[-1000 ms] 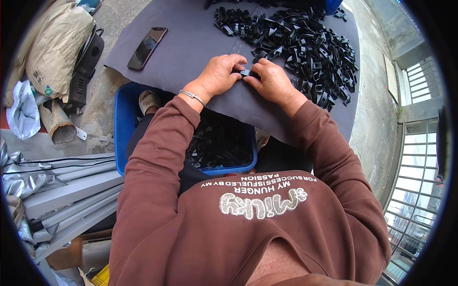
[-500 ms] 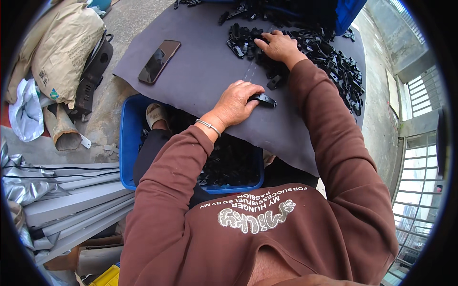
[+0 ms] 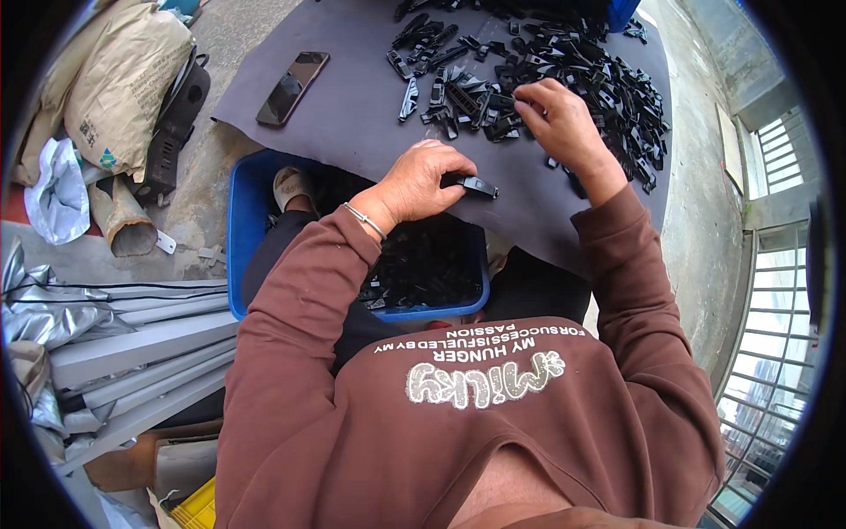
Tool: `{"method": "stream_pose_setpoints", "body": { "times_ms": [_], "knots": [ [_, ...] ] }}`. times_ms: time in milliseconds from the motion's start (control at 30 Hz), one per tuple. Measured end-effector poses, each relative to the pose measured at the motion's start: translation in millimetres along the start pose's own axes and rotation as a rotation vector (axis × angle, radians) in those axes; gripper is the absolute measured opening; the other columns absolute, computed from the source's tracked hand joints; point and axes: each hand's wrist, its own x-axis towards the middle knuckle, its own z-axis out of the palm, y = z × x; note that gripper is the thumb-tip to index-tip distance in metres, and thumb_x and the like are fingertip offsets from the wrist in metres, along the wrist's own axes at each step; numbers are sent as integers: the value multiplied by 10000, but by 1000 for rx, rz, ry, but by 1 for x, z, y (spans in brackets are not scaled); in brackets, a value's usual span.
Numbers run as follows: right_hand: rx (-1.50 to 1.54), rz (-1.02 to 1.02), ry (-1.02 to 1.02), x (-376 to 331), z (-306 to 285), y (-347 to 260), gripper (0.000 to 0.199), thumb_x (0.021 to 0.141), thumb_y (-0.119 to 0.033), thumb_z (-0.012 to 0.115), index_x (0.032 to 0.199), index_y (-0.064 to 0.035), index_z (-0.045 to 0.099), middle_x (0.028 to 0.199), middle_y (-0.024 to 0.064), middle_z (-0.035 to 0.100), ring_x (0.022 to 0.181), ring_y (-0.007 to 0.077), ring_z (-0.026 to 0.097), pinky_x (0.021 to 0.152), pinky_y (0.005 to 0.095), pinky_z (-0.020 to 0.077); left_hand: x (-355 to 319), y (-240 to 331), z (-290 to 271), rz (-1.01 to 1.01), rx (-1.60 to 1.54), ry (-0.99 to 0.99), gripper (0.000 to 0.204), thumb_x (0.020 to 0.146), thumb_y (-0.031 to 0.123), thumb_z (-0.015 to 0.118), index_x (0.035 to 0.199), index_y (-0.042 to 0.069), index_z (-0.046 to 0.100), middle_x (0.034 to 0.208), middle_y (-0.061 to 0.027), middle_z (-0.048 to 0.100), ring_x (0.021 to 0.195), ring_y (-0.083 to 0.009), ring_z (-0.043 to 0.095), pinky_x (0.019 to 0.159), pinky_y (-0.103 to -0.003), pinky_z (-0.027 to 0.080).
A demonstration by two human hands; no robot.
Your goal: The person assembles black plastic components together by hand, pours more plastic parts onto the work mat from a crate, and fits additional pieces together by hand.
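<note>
My left hand is closed around a small, glossy black plastic part, whose outer end sticks out past the thumb and fingers just above the grey tabletop. Up and to the right, my right hand has its thumb and forefinger curled toward each other at the near side of a heap of black plastic parts. Dark pieces lie right by those fingertips, so what they grip is hard to make out. Several loose parts are spread left of that hand.
A phone lies on the left of the table. Below the near edge stands a blue bin with black parts inside, around my leg. Another blue container is at the far edge. Paper sacks and long pale profiles lie on the left.
My right hand has drawn back from the far part of the heap, nearer to me and rightward. The left hand, still holding its part, has shifted slightly left. More of the far heap now shows.
</note>
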Motion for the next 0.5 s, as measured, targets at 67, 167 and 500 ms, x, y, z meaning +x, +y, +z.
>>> {"method": "stream_pose_setpoints", "body": {
  "times_ms": [67, 167, 500],
  "knots": [
    [3, 98, -78, -21, 5, -6, 285, 858, -169, 670, 1120, -58, 651, 1117, 155, 603, 942, 320, 650, 816, 379, 530, -4, 9, -5, -11, 38, -69, 233, 695, 99, 731, 923, 76, 686, 892, -65, 669, 855, -272, 612, 828, -370, 476],
    [-183, -139, 88, -37, 38, -4, 318, 850, -149, 667, 1154, -67, 621, 1022, 129, 606, 867, 320, 643, 755, 399, 533, -11, 29, -13, -36, 55, -114, 266, 712, 115, 743, 965, 74, 675, 896, -68, 668, 859, -277, 613, 828, -371, 483],
    [-140, -32, 172, -35, 50, -4, 221, 840, -105, 655, 1055, -72, 616, 972, 114, 605, 836, 319, 637, 720, 388, 534, 52, -10, 26, -94, 409, 312, 336, 782, 176, 731, 1094, 105, 631, 960, -58, 668, 888, -282, 612, 833, -363, 498]
  ]
}}
